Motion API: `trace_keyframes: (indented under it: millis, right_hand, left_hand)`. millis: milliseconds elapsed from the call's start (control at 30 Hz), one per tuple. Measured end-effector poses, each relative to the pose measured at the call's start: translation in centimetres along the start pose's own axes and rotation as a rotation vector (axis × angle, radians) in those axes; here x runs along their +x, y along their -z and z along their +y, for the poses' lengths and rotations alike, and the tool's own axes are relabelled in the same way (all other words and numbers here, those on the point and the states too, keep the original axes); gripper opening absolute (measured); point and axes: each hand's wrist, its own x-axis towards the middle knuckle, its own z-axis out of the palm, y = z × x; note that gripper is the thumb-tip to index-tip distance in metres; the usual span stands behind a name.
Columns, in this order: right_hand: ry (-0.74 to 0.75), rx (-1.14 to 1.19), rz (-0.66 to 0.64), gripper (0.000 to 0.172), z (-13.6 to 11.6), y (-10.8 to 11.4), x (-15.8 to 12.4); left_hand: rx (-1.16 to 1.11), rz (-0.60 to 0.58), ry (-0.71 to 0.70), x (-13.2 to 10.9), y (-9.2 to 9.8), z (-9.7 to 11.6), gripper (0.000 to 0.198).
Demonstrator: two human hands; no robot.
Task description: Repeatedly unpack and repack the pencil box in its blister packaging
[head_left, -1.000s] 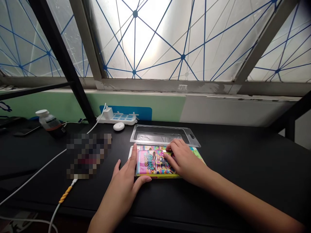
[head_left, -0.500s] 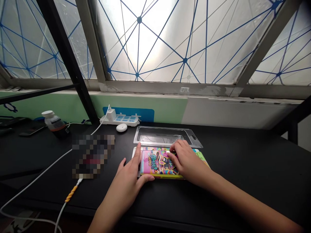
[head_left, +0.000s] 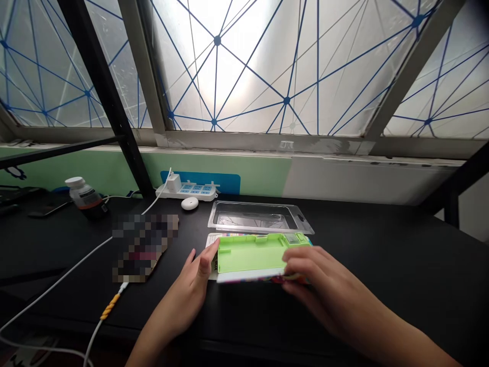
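Observation:
A pencil case [head_left: 250, 254] with a bright green interior lies on the black desk, its lid [head_left: 242, 276] swung down toward me and seen nearly edge-on. Shallow ridges and a small compartment at the upper right show inside. My right hand [head_left: 324, 278] pinches the lid's right part, thumb below and fingers above. On the left side, my left hand [head_left: 187, 295] touches the case's left edge with its fingers stretched and thumb raised. Beneath the case, a printed sheet [head_left: 211, 240] sticks out. Directly behind it lies a clear plastic blister pack [head_left: 303, 220].
A phone-like pixelated object [head_left: 145, 250] lies left of my hands, with a white cable [head_left: 97, 326] plugged in. Farther back are a power strip [head_left: 196, 191], a round white case [head_left: 190, 204] and a bottle [head_left: 84, 196]. A black frame post [head_left: 103, 97] rises at left.
The pencil case's colourful lid has swung open toward me, uncovering the green inside. My right hand moved from the lid's top to its near right edge; my left thumb lifted.

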Motion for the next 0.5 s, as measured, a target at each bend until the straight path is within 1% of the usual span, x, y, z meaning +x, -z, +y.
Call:
trace_keyframes:
  millis: [67, 133, 200, 300, 333, 367, 400, 433, 500]
  right_hand:
    - [-0.013, 0.012, -0.149, 0.021, 0.4, 1.3, -1.9]
    - [-0.084, -0.009, -0.231, 0.026, 1.7, 2.1, -3.6]
    - [-0.19, -0.025, -0.254, 0.04, 3.7, 2.4, -5.1]
    - [-0.335, -0.023, -0.245, 0.075, 6.7, 1.7, -6.8]
    - [-0.363, -0.014, -0.24, 0.083, 7.5, 1.3, -7.2]
    - [-0.379, -0.003, -0.229, 0.086, 8.0, 0.9, -7.5]
    - [-0.383, 0.01, -0.211, 0.083, 8.4, 0.5, -7.6]
    - [-0.376, 0.022, -0.187, 0.075, 8.5, 0.2, -7.6]
    - [-0.372, 0.038, -0.116, 0.05, 8.5, -0.2, -7.3]
  left_hand:
    - [0.043, -0.005, 0.015, 0.1, 0.0, -0.1, 0.053]
    - [0.085, -0.006, 0.002, 0.3, -0.3, -0.3, 0.057]
    - [0.11, -0.007, -0.01, 0.5, -0.7, -0.6, 0.064]
    - [0.125, -0.014, -0.012, 0.7, -1.3, -1.0, 0.066]
    - [0.128, -0.009, -0.013, 0.7, -1.4, -1.0, 0.066]
    - [0.129, -0.004, -0.013, 0.7, -1.5, -1.1, 0.065]
    - [0.126, 0.006, -0.01, 0.7, -1.5, -1.1, 0.063]
    - [0.12, 0.016, -0.002, 0.6, -1.5, -1.1, 0.06]
    - [0.093, 0.035, 0.023, 0.4, -1.3, -1.1, 0.055]
